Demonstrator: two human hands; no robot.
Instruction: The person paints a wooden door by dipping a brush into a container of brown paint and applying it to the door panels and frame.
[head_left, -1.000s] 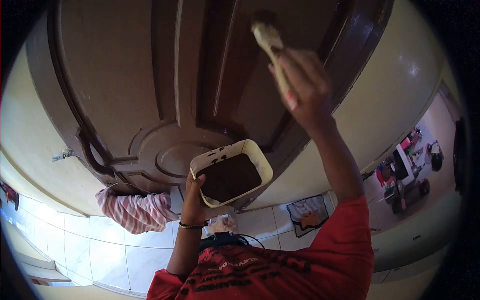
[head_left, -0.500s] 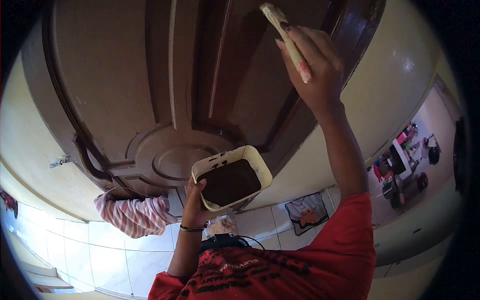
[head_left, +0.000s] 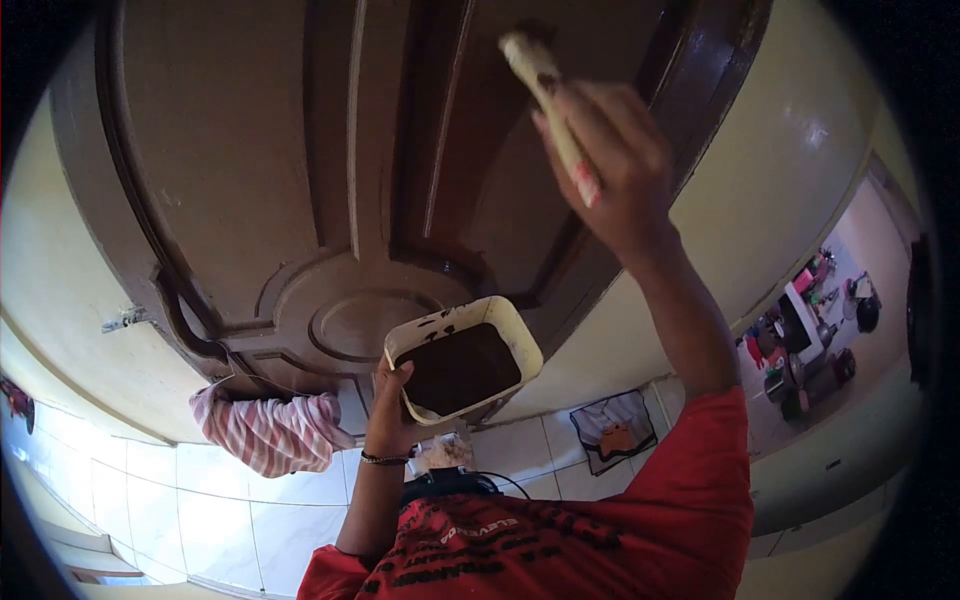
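Dark brown paint fills part of a cream rectangular container (head_left: 530,350), whose near left edge my left hand (head_left: 391,405) grips, thumb over the rim. My right hand (head_left: 620,165) is closed around the handle of a paintbrush (head_left: 562,125), slightly blurred. The brush's pale bristle end points up and left, close to the right panel of a brown wooden door (head_left: 230,120). Whether the bristles touch the door I cannot tell. Part of that panel looks darker and glossier than the left side of the door.
A striped cloth (head_left: 270,432) hangs at the door's lower left, near a metal latch (head_left: 125,320). On the tiled floor (head_left: 295,520) lies a dark-edged mat (head_left: 613,430). Kitchen items (head_left: 800,345) stand in a room at the right, beyond the cream wall (head_left: 790,170).
My right hand and the brush have moved down and to the left. The left hand and container have hardly moved.
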